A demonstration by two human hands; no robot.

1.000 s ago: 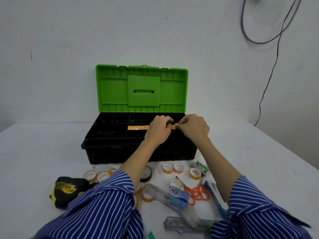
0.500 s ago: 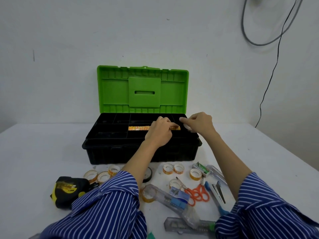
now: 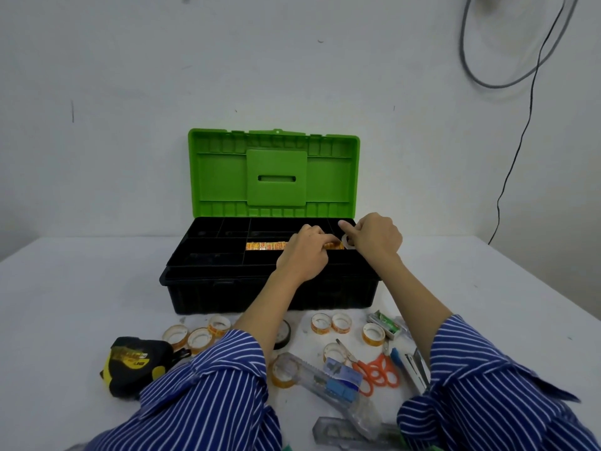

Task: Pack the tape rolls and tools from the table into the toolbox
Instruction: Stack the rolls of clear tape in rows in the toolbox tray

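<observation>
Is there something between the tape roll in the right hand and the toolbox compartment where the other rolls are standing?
Yes, partly. The left hand rests over the right end of the row of tape rolls, right beside the roll held by the right hand. Nothing else visible blocks the open toolbox.

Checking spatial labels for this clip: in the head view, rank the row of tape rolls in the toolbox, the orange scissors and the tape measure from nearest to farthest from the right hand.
1. Row of tape rolls: in the toolbox tray, just left of the right hand.
2. Orange scissors: on the table, near side, below the hand.
3. Tape measure: on the table, far left.
</observation>
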